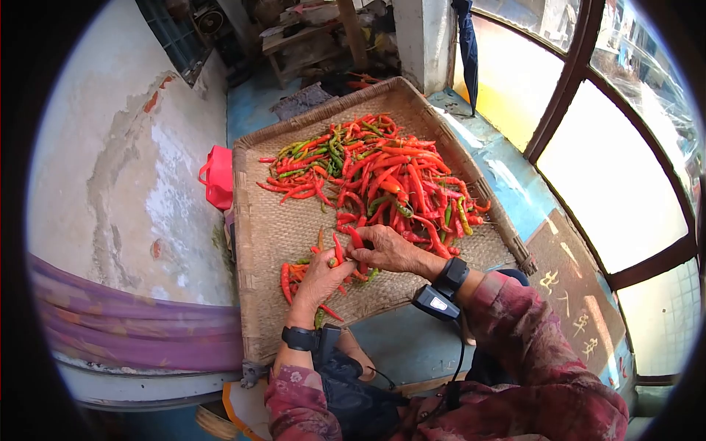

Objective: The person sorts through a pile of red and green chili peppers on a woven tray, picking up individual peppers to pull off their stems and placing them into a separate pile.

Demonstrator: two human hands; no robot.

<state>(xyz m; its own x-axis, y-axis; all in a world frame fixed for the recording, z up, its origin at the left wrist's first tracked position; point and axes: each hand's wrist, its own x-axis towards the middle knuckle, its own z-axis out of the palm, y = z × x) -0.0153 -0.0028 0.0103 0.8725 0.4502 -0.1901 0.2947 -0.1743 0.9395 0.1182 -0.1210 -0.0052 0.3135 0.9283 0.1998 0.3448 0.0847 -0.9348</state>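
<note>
A large woven tray (pixel 254 242) holds a big heap of red and green chili peppers (pixel 382 173). Near its front edge lies a smaller group of chilies (pixel 294 275). My left hand (pixel 321 278) is closed around red chilies above this smaller group. Touching it from the right, my right hand (pixel 386 250) has its fingers pinched on a red chili, between the two groups. The fingertips of both hands meet, and the chili stems there are too small to make out.
A pink-red plastic container (pixel 218 178) stands against the wall left of the tray. A dark folded umbrella (pixel 468 55) hangs by the windows at the back right. Behind the tray is a wooden table (pixel 303 37) with clutter. A purple cloth (pixel 140 323) hangs at the left.
</note>
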